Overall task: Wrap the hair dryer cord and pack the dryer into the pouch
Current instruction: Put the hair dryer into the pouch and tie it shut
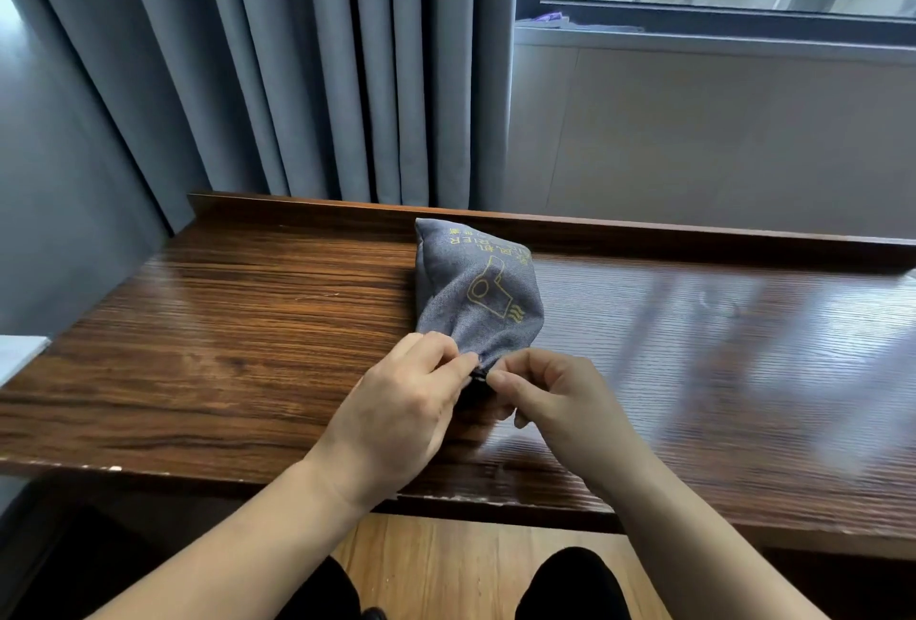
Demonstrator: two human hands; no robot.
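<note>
Curtain (pixel 307 64): we saw grey folds hanging behind the tabletop (pixel 223 347).
Left hand (pixel 401 401): its grip pinched the pouch's gathered mouth.
Pouch (pixel 476 287): grey, bulging, lay mid-tabletop; dryer hidden.
Right hand (pixel 555 396): its grip pinched the same mouth.

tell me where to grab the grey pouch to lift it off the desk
Grip the gathered neck of the grey pouch, coming from the near edge of the desk. The fabric bunches narrow there, where the left hand and right hand pinch it; the body bulges.
</note>
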